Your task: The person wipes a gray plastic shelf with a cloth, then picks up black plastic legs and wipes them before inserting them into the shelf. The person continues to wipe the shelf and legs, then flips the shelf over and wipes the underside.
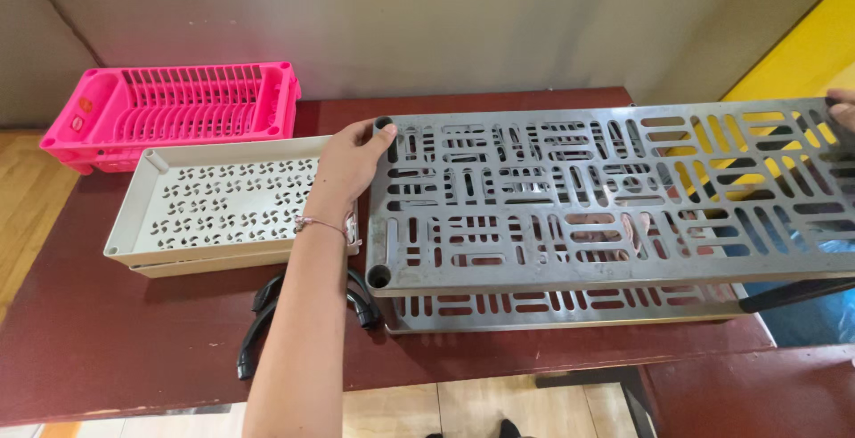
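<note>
Two hands hold a grey shelf.
Left hand [349,166] grips the grey shelf [606,198] corner; right hand [842,107] fingers clasp its far end, beige tray [142,215] beside.

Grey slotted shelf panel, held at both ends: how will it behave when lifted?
Grey panel probably stays stiff: moulded rim, left hand and right hand at opposite ends. Likely light, being mostly slots. It overhangs the table, so it may tip.
</note>
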